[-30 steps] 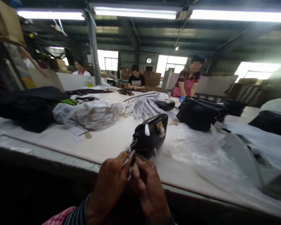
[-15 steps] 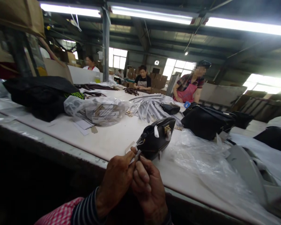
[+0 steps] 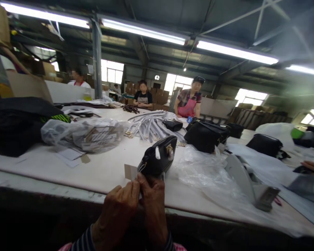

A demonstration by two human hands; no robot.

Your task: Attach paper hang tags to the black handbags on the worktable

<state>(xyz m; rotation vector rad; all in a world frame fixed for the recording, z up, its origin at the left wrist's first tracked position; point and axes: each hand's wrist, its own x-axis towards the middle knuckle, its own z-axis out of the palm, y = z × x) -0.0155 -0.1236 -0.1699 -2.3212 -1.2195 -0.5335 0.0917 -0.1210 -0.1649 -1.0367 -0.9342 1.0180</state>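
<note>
Pale tabletop (image 3: pixel 107 172) with card tag (image 3: pixel 130 171) now more visible beside black bag (image 3: pixel 152 164)

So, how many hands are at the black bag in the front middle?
2: the left hand, by the pale card, and the right hand, at the black bag. I see no others there.

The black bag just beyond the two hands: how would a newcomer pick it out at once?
On the long pale table, find the near edge, where the left hand and right hand come together. Just beyond them sits a small black bag. Unlike the larger black bag farther back to its right, it shows a white tab and a gold-coloured fitting.
</note>
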